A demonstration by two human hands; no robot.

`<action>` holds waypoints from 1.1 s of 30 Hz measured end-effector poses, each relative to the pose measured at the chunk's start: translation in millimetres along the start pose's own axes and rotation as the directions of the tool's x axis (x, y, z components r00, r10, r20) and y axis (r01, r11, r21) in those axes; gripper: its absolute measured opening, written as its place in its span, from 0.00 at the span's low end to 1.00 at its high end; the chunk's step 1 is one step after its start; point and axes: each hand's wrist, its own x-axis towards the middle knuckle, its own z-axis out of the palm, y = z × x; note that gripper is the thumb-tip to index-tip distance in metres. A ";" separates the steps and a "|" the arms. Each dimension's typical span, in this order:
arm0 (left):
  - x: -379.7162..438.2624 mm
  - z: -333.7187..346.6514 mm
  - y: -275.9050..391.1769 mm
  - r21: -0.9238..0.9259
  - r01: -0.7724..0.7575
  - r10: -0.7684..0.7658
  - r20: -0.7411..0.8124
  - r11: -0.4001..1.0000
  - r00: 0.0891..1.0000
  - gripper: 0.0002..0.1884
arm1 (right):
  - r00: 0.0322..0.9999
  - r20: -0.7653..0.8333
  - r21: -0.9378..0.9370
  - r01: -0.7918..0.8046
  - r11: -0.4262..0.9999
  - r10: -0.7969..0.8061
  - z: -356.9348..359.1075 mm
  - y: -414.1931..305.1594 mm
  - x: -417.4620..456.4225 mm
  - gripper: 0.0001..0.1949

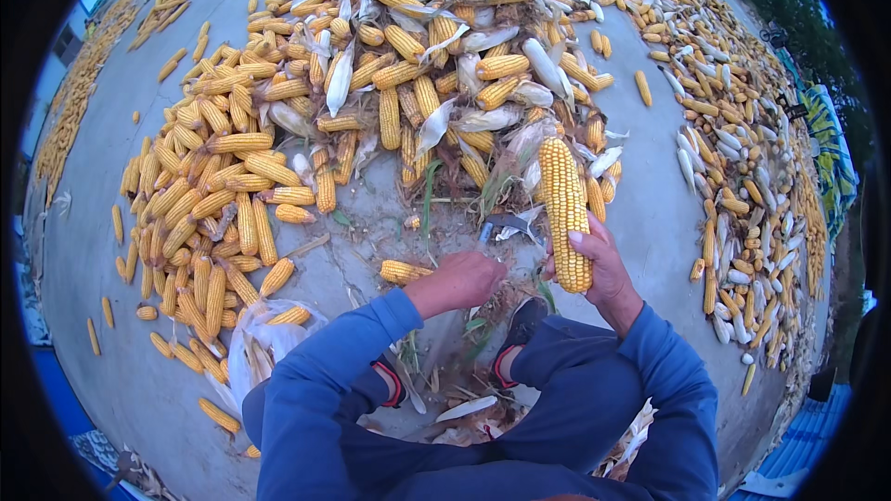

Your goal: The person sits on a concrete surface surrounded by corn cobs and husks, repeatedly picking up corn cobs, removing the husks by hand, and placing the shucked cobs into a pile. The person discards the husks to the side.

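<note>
A husked yellow corn cob (562, 209) stands nearly upright in my right hand (607, 261), its tip end pointing away from me. My left hand (465, 280) is bent into a loose fist over the ground, left of that cob; whether its fingers pinch anything cannot be seen. Just beyond the left wrist lies another bare cob (402, 272). A tool with a blue handle (486, 232) and a dark curved blade rests on the concrete between the hands and a heap of cobs (418, 76), some bare, some still in pale husks.
At the left is a pile of bare cobs (202, 188), with a white plastic bag (250, 341) near my left knee. A broad spread of mixed cobs (752, 174) covers the right side. Loose husks (466, 409) lie around my feet. More cobs (66, 118) line the far left.
</note>
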 end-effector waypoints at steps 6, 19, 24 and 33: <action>25.9 -55.8 25.8 -0.454 0.143 -0.227 -0.137 0.880 0.964 0.21 | 0.998 0.027 -0.136 -0.051 0.989 0.056 -3.4 4.3 1.4 0.29; 53.4 -29.6 45.0 -0.958 -0.205 -0.595 -0.286 0.202 0.751 0.19 | 0.967 0.093 -0.349 -0.193 0.917 0.238 24.5 19.4 0.0 0.35; 50.6 -39.6 18.1 -0.934 -0.200 -0.695 -0.354 0.296 0.626 0.19 | 0.945 0.123 -0.395 -0.233 0.889 0.303 29.5 22.5 3.4 0.23; 38.8 -5.0 -41.1 -0.961 -0.167 -0.844 -0.274 0.221 0.462 0.17 | 0.967 0.184 -0.638 -0.017 0.770 0.174 2.4 42.1 1.4 0.22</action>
